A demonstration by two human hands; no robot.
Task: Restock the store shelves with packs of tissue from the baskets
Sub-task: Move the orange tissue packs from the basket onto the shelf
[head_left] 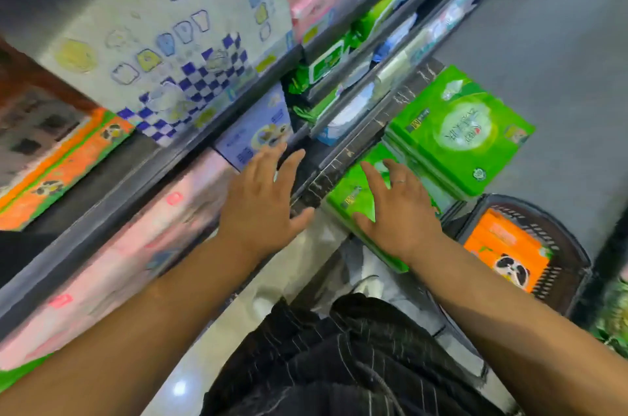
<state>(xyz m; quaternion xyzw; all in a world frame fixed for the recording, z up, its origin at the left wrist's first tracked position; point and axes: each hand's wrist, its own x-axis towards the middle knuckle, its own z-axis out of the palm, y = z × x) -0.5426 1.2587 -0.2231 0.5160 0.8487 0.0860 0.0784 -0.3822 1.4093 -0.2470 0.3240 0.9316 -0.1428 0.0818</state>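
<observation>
Blurred beyond reading at 8 o'clock, pink packs (136, 245); cut off by the edge at 9 o'clock, orange pack (64, 160).

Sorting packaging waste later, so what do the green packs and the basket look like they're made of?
Green packs: probably thin plastic film, glossy and printed, with light sheen on the face. Basket: seemingly dark moulded plastic, matte, with slotted walls, though the blur leaves this open.

Shiny film, matt mesh
Beneath your right hand (397, 211), the green pack (350, 191) wears glossy plastic film; right of it, the basket (571, 262) is matt plastic lattice.
</observation>
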